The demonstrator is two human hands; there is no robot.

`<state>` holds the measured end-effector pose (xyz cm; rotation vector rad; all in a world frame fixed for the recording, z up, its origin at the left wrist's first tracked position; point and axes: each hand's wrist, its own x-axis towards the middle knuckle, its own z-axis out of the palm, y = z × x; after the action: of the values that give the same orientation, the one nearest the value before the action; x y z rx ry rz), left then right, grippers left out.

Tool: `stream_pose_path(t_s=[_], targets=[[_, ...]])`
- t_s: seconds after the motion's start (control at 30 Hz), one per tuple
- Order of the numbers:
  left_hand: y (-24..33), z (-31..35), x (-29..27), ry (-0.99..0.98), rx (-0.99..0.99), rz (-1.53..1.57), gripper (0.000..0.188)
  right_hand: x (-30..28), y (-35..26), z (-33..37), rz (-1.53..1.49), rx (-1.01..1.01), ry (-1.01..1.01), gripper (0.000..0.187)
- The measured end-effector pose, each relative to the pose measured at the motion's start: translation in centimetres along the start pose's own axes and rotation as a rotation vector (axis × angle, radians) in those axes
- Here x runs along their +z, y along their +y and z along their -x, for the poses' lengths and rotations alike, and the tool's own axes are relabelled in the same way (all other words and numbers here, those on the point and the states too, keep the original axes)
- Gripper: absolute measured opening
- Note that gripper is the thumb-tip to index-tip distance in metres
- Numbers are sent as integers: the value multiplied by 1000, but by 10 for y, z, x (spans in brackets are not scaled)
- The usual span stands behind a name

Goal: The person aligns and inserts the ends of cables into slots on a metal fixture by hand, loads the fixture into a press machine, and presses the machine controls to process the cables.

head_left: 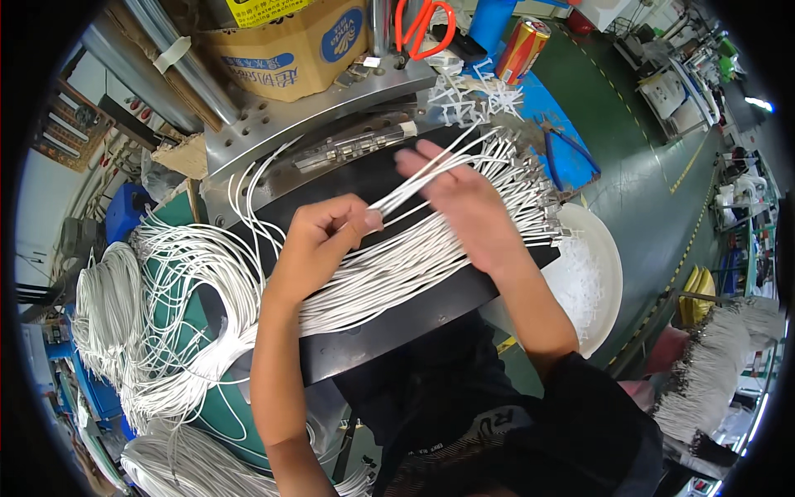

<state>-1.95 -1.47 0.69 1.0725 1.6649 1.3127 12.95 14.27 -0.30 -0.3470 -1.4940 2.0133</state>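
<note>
My left hand (pixel 331 236) is closed, thumb against fingers, on a few white cables (pixel 397 200) that stretch up to the right. At the same strands is my right hand (pixel 460 195), its fingers smeared by motion, so its grip on them is unclear. Beneath both hands a thick row of white cables (pixel 389 277) lies across a black board (pixel 356 352). Small metal ends (pixel 538 199) bunch at the row's right side. Beyond the hands, a metal fixture (pixel 356 149) rests on the machine's steel bed (pixel 248 132).
Coiled white cables (pixel 108 311) cover the left side. White plastic pieces (pixel 476 99) lie at the back, near red-handled scissors (pixel 425 29), a drink can (pixel 523 50) and blue pliers (pixel 563 153). A cardboard box (pixel 290 58) stands behind. At right is a white basin (pixel 611 257) of small white pieces.
</note>
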Motion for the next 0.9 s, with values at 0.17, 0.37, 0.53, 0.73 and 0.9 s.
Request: stream_pose_path(t_s=[0.17,0.37,0.53,0.73,0.9], targets=[[0,3,-8,-239,-169,437,25,27,22,58,-839,452,-403,28],[-1,0,5,-152,-261,403,29,67,32,90,-470,828,-519,28],[-7,-4,1,81,-226,527,27,46,24,81,-304,900,-525,31],[-21,-6,1,150,-255,503,22,9,-13,-25,802,-117,-236,27],[-20,-16,6,201,-289,474,15,-21,60,-120,1234,-823,-280,32]])
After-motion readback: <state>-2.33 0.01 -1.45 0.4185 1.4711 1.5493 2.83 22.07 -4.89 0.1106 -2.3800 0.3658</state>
